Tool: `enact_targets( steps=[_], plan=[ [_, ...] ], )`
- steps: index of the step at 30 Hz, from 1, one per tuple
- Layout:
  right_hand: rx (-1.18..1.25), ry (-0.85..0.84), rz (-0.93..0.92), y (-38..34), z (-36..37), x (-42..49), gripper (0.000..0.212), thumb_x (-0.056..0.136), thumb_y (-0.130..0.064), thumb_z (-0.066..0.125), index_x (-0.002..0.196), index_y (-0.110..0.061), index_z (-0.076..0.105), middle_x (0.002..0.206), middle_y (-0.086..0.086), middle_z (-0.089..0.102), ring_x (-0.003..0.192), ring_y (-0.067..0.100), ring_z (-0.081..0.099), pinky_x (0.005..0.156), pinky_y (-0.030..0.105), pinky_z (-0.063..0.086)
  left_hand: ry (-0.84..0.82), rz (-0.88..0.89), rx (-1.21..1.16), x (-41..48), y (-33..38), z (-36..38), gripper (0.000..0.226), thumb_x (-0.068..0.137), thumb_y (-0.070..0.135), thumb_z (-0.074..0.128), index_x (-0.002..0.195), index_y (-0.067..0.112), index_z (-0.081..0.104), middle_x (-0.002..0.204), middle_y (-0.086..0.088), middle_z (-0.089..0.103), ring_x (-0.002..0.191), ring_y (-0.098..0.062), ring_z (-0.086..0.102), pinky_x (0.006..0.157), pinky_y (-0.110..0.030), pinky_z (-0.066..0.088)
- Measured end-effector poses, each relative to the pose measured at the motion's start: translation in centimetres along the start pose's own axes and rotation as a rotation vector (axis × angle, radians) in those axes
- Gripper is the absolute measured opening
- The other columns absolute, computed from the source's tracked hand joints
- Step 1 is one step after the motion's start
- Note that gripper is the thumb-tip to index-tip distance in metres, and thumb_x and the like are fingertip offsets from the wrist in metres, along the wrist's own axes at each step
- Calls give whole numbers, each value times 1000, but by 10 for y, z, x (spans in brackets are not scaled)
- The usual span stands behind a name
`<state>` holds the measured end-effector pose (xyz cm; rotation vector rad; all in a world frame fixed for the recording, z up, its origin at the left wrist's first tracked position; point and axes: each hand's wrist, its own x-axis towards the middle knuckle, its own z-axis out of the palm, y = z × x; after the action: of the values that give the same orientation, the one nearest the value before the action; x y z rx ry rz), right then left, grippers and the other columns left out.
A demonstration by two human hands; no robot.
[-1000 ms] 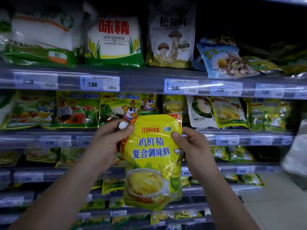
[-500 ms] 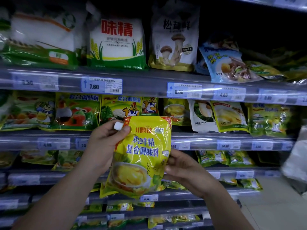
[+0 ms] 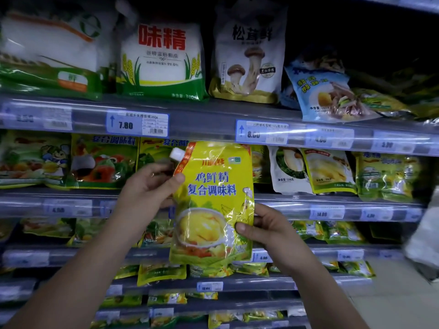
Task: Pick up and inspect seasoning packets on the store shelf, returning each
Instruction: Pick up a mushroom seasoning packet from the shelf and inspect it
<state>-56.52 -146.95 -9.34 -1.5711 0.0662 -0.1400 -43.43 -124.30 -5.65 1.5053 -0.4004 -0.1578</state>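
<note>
A yellow seasoning packet (image 3: 213, 200) with blue lettering, a white spout cap at its top left and a bowl pictured on it stands upright in front of the second shelf (image 3: 308, 205). My left hand (image 3: 149, 186) grips its upper left edge just under the cap, thumb on the front. My right hand (image 3: 263, 224) pinches its lower right edge, thumb on the front. The packet's top reaches the price rail of the shelf above. It hides part of the packets behind it.
Above stand a white-and-green packet (image 3: 161, 60), a mushroom packet (image 3: 249, 58) and a blue packet (image 3: 325, 91). More yellow and green packets (image 3: 327, 172) fill the second shelf and the rows below. Price tags (image 3: 137, 124) line the rails. Floor shows at the lower right.
The packet has risen and straightened from a tilt to upright, close to the second shelf. My right hand slid from the top corner down to the lower right edge.
</note>
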Motion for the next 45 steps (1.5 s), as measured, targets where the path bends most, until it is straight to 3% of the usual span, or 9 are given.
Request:
enact_targets(
  steps=[5, 10, 13, 22, 28, 32, 35, 41, 45],
  plan=[
    [4, 88, -25, -1, -11, 7, 30, 85, -14, 72, 115, -16, 76, 107, 12, 79, 101, 30, 74, 86, 39, 59, -185, -83, 210, -5, -19, 15, 54, 67, 45, 86, 87, -2, 68, 88, -25, 74, 82, -49, 69, 73, -49, 56],
    [-118, 211, -44, -4, -19, 14, 12, 87, -10, 75, 98, -12, 80, 93, 7, 82, 89, 23, 78, 78, 36, 60, 42, 83, 433, 3, -16, 31, 49, 70, 43, 87, 65, 0, 62, 72, -26, 68, 75, -39, 66, 63, -34, 46],
    [-140, 272, -75, -9, -24, 17, 8, 85, -9, 77, 92, -7, 76, 87, 9, 81, 84, 25, 78, 79, 42, 63, 79, 121, 428, 4, -16, 42, 55, 65, 49, 85, 76, -2, 68, 76, -25, 71, 74, -41, 69, 68, -51, 57],
    [-77, 407, -102, -17, -39, 43, 76, 61, -63, 85, 104, -3, 67, 100, 47, 53, 94, 59, 58, 80, 70, 50, -97, -10, 363, 11, -20, 63, 65, 65, 49, 87, 121, 59, 56, 97, 6, 81, 94, -9, 75, 91, -40, 58],
    [-114, 283, -79, -37, -45, 54, 47, 84, 5, 75, 125, -10, 58, 106, -7, 72, 92, 4, 72, 83, 23, 60, 148, 18, 511, 25, -12, 73, 90, 63, 48, 87, 143, 25, 52, 110, 0, 74, 94, -19, 71, 86, -42, 56],
    [-242, 243, -100, -41, -42, 61, 59, 90, 5, 67, 144, -11, 50, 121, -15, 59, 120, 8, 59, 105, 28, 50, 225, 50, 685, 30, -18, 80, 83, 71, 50, 84, 143, 20, 55, 117, -3, 72, 95, -18, 67, 77, -29, 47],
    [-286, 213, -54, -44, -42, 65, 57, 94, 2, 60, 147, -11, 47, 121, -21, 57, 111, -5, 58, 99, 17, 45, 267, 133, 820, 33, -22, 82, 73, 71, 63, 75, 131, 25, 62, 108, -1, 74, 94, -20, 66, 76, -34, 52],
    [-418, 118, -3, -41, -46, 57, 47, 98, -5, 56, 144, -9, 47, 138, 11, 55, 121, 23, 57, 86, 18, 46, 331, 253, 1001, 36, -27, 90, 78, 73, 42, 85, 140, 15, 57, 127, -17, 66, 117, -41, 55, 95, -50, 47],
    [-366, 38, 8, -36, -51, 49, 52, 100, -5, 54, 150, -9, 41, 134, -9, 43, 135, 11, 48, 84, 0, 42, 292, 290, 967, 30, -34, 95, 58, 81, 35, 79, 135, 20, 62, 121, -13, 66, 109, -35, 61, 89, -45, 50]
  ],
)
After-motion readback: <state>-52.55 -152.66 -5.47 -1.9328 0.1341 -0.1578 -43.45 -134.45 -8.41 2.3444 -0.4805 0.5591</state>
